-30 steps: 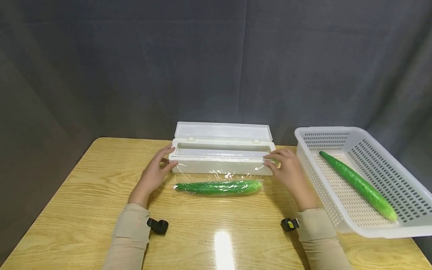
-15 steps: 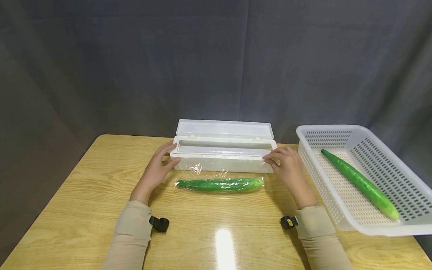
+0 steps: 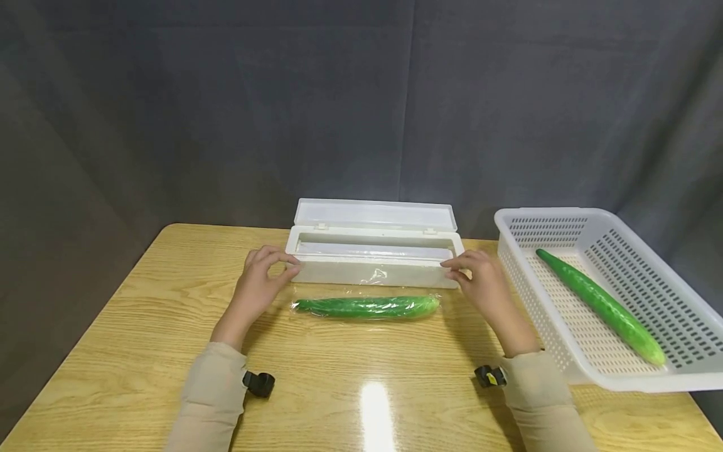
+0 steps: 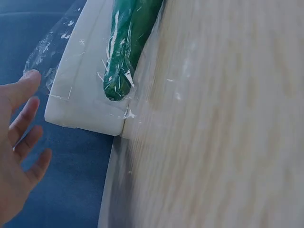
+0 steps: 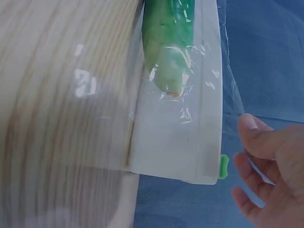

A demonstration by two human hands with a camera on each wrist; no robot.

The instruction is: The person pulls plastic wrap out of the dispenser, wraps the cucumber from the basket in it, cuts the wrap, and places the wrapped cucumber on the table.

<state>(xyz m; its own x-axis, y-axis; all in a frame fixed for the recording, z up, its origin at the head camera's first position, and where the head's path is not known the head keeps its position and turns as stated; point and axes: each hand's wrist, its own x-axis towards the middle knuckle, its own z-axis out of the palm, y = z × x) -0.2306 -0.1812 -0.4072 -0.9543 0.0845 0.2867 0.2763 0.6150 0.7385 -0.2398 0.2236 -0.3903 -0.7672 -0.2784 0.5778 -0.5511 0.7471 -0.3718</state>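
— On the wooden table (image 3: 141, 339), where was the wrapped cucumber (image 3: 366, 306)?
— Before the cling-film dispenser (image 3: 373, 263) (lid up). Left hand (image 3: 261, 284) and right hand (image 3: 480, 282) pinched the film (image 3: 369, 279) at its ends.

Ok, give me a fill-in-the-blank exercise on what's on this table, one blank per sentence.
1. The lid of the white dispenser box stands ____.
2. The bare cucumber lies inside the white ____.
3. The cucumber on the wooden table lies in clear plastic ____.
4. The left hand and right hand are at the two ____ of the box.

Missing words: open; basket; film; ends
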